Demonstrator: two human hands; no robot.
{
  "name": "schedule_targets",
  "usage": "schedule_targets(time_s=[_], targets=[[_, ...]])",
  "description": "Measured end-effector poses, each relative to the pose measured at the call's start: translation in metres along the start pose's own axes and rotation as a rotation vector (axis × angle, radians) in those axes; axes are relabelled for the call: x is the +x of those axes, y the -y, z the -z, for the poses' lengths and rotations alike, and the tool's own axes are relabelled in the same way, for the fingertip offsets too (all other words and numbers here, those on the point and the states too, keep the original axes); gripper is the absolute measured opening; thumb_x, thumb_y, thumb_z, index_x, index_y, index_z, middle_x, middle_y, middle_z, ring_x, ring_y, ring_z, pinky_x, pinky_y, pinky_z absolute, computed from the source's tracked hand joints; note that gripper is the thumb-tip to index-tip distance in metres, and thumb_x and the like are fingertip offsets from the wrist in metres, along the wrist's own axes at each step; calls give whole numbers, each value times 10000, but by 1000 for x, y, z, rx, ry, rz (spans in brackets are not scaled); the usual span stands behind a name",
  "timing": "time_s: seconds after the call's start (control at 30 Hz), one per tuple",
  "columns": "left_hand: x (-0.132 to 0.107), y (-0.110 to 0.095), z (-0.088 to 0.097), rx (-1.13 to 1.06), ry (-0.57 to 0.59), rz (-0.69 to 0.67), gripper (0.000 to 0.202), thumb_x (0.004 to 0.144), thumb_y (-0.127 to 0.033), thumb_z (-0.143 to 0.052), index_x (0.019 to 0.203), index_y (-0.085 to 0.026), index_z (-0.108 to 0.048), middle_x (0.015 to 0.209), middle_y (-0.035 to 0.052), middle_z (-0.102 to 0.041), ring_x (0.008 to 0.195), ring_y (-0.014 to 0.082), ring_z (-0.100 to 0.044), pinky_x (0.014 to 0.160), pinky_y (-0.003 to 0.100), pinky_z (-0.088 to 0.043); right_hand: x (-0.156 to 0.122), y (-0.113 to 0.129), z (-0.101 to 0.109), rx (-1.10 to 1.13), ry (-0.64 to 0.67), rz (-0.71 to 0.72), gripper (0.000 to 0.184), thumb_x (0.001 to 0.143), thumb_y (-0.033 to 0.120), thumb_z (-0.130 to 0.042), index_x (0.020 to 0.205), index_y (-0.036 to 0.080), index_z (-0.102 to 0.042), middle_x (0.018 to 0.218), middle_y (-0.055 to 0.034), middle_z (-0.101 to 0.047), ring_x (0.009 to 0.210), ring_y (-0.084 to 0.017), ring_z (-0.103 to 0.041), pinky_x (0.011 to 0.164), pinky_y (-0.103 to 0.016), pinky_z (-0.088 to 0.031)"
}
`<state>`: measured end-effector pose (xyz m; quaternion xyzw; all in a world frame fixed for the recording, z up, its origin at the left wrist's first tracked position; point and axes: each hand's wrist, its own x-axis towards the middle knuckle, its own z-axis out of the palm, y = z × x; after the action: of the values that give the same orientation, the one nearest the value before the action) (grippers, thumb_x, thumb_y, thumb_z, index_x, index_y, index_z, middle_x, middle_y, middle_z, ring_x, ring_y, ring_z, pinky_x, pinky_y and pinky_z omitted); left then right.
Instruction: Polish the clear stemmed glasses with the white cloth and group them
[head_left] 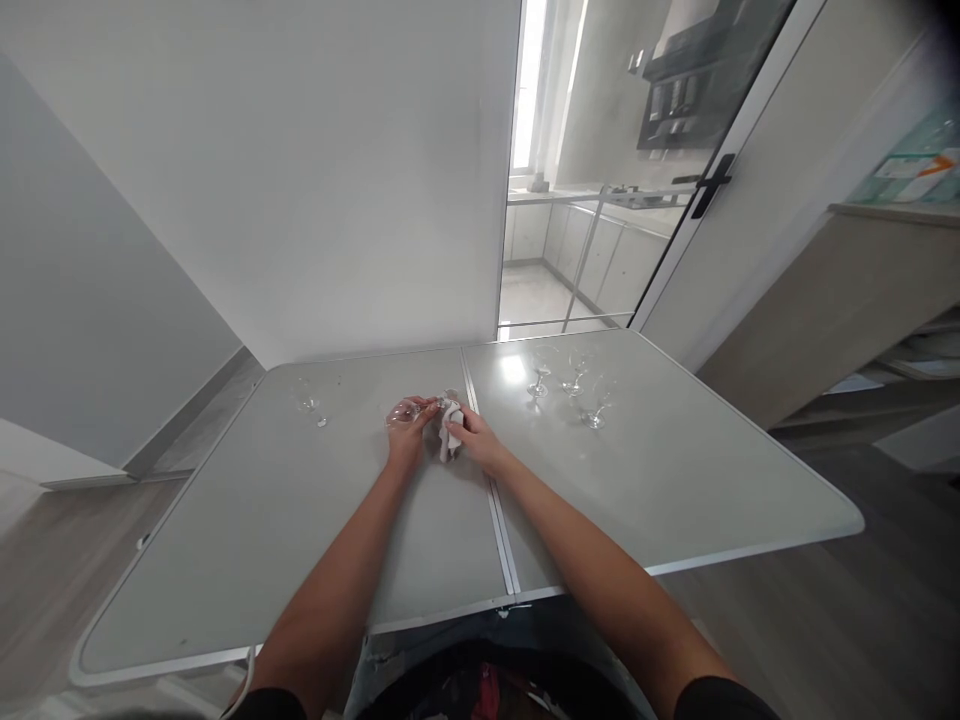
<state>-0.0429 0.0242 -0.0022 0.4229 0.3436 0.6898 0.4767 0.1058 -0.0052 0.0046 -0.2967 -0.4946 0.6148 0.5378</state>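
Note:
Above the middle of the table, my left hand (406,428) is closed round a clear stemmed glass (403,411), its bowl toward the left and its foot toward the right. My right hand (477,440) grips a white cloth (450,430) against the foot end of that glass. The cloth hangs down below my fingers and hides part of the foot. To the right stand several clear stemmed glasses (595,416) in a loose group. On the left part of the table is another clear glass (306,402), apart from my hands; its outline is faint.
The pale table (652,490) has a metal seam (504,545) down its middle and rounded corners. A white wall (360,200) rises behind it. Beyond the far right edge is a glass door with a black handle (711,186); a wooden shelf unit (847,300) stands at right.

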Motion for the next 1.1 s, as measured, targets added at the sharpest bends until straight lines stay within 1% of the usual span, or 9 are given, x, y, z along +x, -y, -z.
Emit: schedule_targets(time_s=[0.1, 0.3, 0.5, 0.67, 0.8, 0.87, 0.93, 1.0, 1.1], targets=[[1, 1, 0, 22, -54, -48, 316, 640, -272, -897, 834, -196, -660, 897, 38, -746, 919, 212, -722, 934, 402, -551, 2, -6, 3, -55, -20, 22, 455, 840, 225, -604, 1282, 312, -669, 1097, 3, -701, 1078, -195, -603, 978, -334, -478], [-2, 4, -1, 36, 123, 58, 317, 629, -265, -905, 830, -200, -668, 896, 51, -745, 947, 236, -721, 923, 417, -558, 10, -11, 12, -40, -166, 61, 561, 775, 181, -602, 1316, 323, -646, 1095, 11, -711, 1093, -201, -612, 983, -347, -494], [4, 5, 4, 35, -78, -47, 314, 631, -280, -898, 825, -198, -665, 893, 33, -737, 923, 206, -714, 936, 401, -552, 8, -5, 8, -44, -113, 71, 457, 748, 147, -626, 1163, 308, -732, 1097, -5, -722, 1189, -205, -591, 1041, -360, -463], [3, 5, 3, 36, 4, 27, 335, 623, -285, -906, 840, -197, -667, 907, 50, -741, 908, 215, -715, 912, 412, -568, 9, -5, 8, -46, -173, 72, 519, 712, 180, -613, 1202, 319, -711, 1104, 15, -715, 1162, -203, -587, 987, -343, -481], [6, 6, 6, 61, -121, -32, 319, 630, -327, -904, 797, -178, -675, 815, 26, -701, 788, 178, -690, 810, 363, -593, 8, 0, 12, -160, -187, 72, 318, 707, 203, -563, 942, 235, -776, 852, -10, -702, 879, -194, -617, 767, -285, -481], [8, 8, 8, 93, -168, -47, 314, 641, -352, -897, 770, -168, -677, 778, 13, -669, 746, 162, -669, 753, 340, -597, 6, 3, 14, -220, -213, 62, 224, 749, 239, -518, 752, 198, -738, 663, -1, -611, 678, -163, -544, 613, -257, -412], [9, 9, 8, 119, -157, -48, 310, 649, -362, -894, 766, -168, -681, 782, 14, -663, 744, 161, -667, 742, 340, -600, 3, 7, 15, -255, -219, 65, 278, 816, 293, -489, 607, 192, -642, 545, 16, -479, 553, -137, -427, 528, -256, -331], [8, 11, 8, 129, -118, -30, 312, 648, -364, -896, 782, -174, -688, 808, 29, -685, 757, 168, -677, 763, 352, -600, 1, 11, 14, -305, -221, 108, 353, 872, 354, -497, 560, 203, -568, 557, 18, -447, 546, -131, -403, 527, -261, -326], [6, 12, 6, 166, -56, -10, 316, 642, -361, -900, 795, -179, -691, 886, 61, -721, 794, 180, -690, 779, 343, -586, -1, 14, 9, -496, -176, 283, 347, 862, 369, -602, 559, 207, -549, 780, -25, -593, 704, -151, -531, 657, -273, -415]])
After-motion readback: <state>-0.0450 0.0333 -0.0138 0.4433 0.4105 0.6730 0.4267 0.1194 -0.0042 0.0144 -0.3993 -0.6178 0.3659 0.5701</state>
